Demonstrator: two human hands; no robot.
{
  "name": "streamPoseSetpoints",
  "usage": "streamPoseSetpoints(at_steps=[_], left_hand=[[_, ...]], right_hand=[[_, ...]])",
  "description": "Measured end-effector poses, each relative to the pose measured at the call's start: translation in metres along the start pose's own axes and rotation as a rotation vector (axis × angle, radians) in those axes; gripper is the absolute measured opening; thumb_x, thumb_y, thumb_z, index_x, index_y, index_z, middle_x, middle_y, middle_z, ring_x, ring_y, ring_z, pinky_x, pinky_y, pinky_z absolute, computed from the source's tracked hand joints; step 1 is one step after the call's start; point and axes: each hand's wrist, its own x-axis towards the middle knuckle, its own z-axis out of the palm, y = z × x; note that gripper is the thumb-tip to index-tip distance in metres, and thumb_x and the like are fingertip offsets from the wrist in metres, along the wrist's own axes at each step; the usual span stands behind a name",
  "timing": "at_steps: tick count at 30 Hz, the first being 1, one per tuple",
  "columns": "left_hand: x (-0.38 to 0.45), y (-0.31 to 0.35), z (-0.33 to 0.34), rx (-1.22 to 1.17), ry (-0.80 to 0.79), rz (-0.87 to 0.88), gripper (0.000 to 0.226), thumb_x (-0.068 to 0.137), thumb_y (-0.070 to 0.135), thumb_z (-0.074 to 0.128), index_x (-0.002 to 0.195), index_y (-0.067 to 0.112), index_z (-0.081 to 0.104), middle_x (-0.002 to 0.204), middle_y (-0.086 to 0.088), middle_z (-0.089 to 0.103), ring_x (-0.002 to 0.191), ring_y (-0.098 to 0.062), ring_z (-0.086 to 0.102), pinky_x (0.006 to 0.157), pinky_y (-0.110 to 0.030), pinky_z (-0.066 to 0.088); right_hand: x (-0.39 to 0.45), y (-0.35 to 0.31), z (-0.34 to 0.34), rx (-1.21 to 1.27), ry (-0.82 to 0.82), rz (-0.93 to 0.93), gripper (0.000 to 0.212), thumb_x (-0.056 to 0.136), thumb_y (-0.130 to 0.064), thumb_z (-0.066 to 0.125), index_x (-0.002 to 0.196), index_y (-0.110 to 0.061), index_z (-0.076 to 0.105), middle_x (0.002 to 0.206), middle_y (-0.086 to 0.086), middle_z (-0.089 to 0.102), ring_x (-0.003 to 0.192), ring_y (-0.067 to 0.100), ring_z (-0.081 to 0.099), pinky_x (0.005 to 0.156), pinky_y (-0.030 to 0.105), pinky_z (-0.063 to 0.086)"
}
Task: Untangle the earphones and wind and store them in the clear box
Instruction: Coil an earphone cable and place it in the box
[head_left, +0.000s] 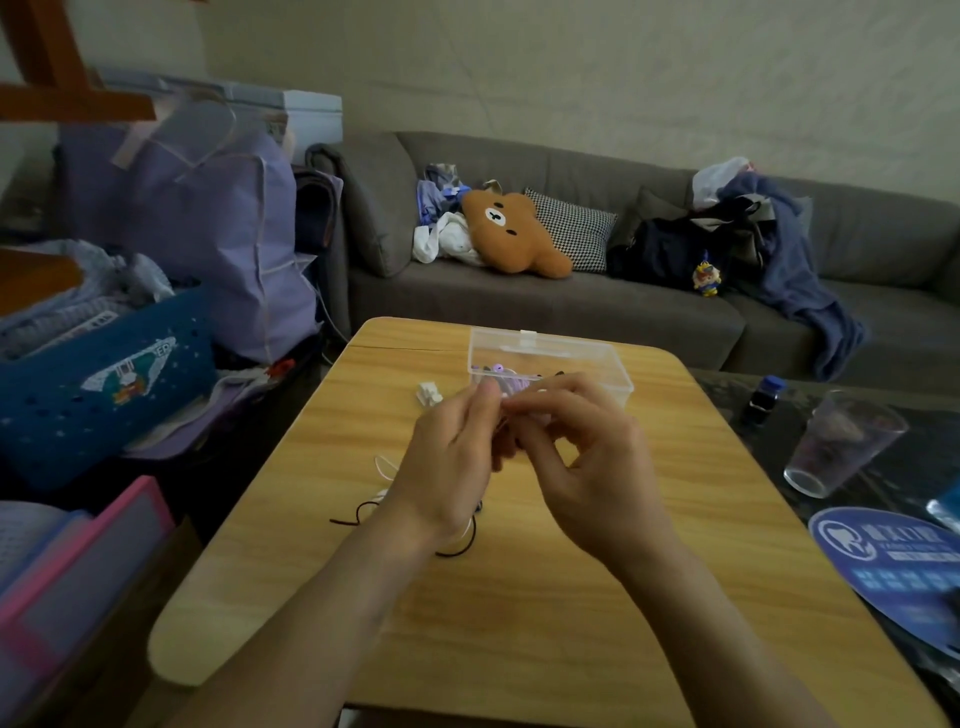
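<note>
My left hand (449, 457) and my right hand (582, 457) meet above the middle of the wooden table (519, 623), fingers curled, pinching a thin earphone cable between them; the cable there is mostly hidden by the fingers. A black earphone cable (358, 512) loops on the table under my left wrist, and a white cable (383, 467) curls just left of my left hand. The clear box (550, 353) stands open-topped beyond my hands, with purple earphones (511, 382) inside. A small white piece (428, 393) lies left of the box.
A clear drinking glass (841, 441) and a small dark bottle (763, 400) stand on the dark table at right, beside a blue round fan (893, 561). A blue basket (104, 384) and pink bin (78, 571) crowd the left. A grey sofa (571, 306) lies beyond.
</note>
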Motion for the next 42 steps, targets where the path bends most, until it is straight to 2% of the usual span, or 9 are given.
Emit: streamPoseSetpoints(at_steps=[7,13,19,22,26,29,33,35,42], left_hand=[[0.003,-0.001,-0.001,-0.106,-0.037,-0.079,0.055,0.107,0.028,0.041,0.081,-0.019,0.054,0.060,-0.019,0.038,0.060,-0.023,0.039,0.059,-0.033,0.035],[0.002,-0.002,-0.005,-0.123,0.069,-0.091,0.049,0.097,0.003,0.044,0.049,0.005,0.044,0.044,-0.001,0.033,0.042,-0.013,0.030,0.042,-0.022,0.028],[0.004,-0.002,-0.004,-0.192,0.230,-0.108,0.035,0.092,-0.001,0.046,0.060,-0.016,0.049,0.056,-0.018,0.050,0.050,-0.019,0.046,0.043,-0.024,0.038],[0.008,-0.004,-0.006,-0.194,0.273,-0.227,0.026,0.089,0.001,0.045,0.064,-0.002,0.051,0.056,-0.011,0.051,0.044,-0.010,0.049,0.040,-0.020,0.039],[0.014,-0.006,-0.008,-0.246,0.140,-0.347,0.011,0.094,0.011,0.050,0.086,0.005,0.054,0.060,-0.006,0.045,0.041,-0.010,0.040,0.041,-0.022,0.031],[0.012,-0.008,-0.004,-0.300,0.047,-0.304,0.016,0.097,0.015,0.060,0.086,0.004,0.065,0.071,-0.010,0.061,0.059,-0.015,0.053,0.051,-0.027,0.038],[0.007,-0.018,0.000,0.117,0.057,-0.071,0.014,0.096,0.015,0.063,0.107,0.022,0.070,0.090,0.008,0.074,0.080,0.001,0.068,0.064,-0.011,0.049],[0.004,-0.022,0.000,0.374,0.035,0.040,0.016,0.099,0.019,0.059,0.111,0.022,0.069,0.086,0.013,0.069,0.077,-0.001,0.067,0.062,-0.016,0.052],[0.003,-0.028,0.010,0.606,-0.158,-0.049,0.025,0.104,0.019,0.047,0.094,0.017,0.069,0.060,-0.001,0.062,0.054,-0.010,0.057,0.059,-0.032,0.049]], right_hand=[[0.000,0.005,-0.003,0.155,-0.096,0.270,0.016,0.095,-0.026,0.068,0.111,-0.026,0.071,0.086,-0.004,0.069,0.077,0.018,0.067,0.066,0.039,0.058],[-0.001,-0.003,0.002,0.270,-0.261,0.319,0.025,0.098,-0.029,0.059,0.120,-0.021,0.068,0.096,-0.004,0.074,0.091,0.015,0.072,0.075,0.035,0.061],[-0.007,-0.009,0.020,0.223,-0.116,0.330,0.012,0.096,-0.023,0.066,0.107,-0.024,0.070,0.091,-0.010,0.072,0.088,0.012,0.070,0.076,0.036,0.061],[-0.011,-0.008,0.028,0.166,-0.081,0.312,0.010,0.096,-0.024,0.067,0.106,-0.023,0.069,0.090,-0.011,0.071,0.082,0.010,0.070,0.072,0.034,0.061],[-0.010,-0.006,0.029,0.166,-0.001,0.387,0.005,0.098,-0.023,0.063,0.101,-0.024,0.067,0.084,-0.011,0.071,0.076,0.006,0.069,0.065,0.027,0.059],[-0.003,0.002,0.022,0.209,0.047,0.521,0.007,0.101,-0.024,0.056,0.101,-0.022,0.062,0.084,-0.004,0.070,0.066,0.001,0.064,0.058,0.017,0.050],[0.002,0.010,0.009,0.190,-0.040,0.607,0.011,0.103,-0.029,0.052,0.103,-0.022,0.061,0.082,0.000,0.068,0.060,0.005,0.057,0.055,0.021,0.046],[0.002,0.011,0.004,0.150,-0.174,0.611,0.012,0.103,-0.030,0.050,0.104,-0.023,0.059,0.077,0.001,0.065,0.057,0.006,0.055,0.054,0.022,0.048],[0.000,0.021,-0.006,-0.336,-0.528,0.526,0.035,0.107,-0.018,0.038,0.141,-0.019,0.049,0.097,-0.002,0.059,0.077,0.011,0.053,0.060,0.020,0.040]])
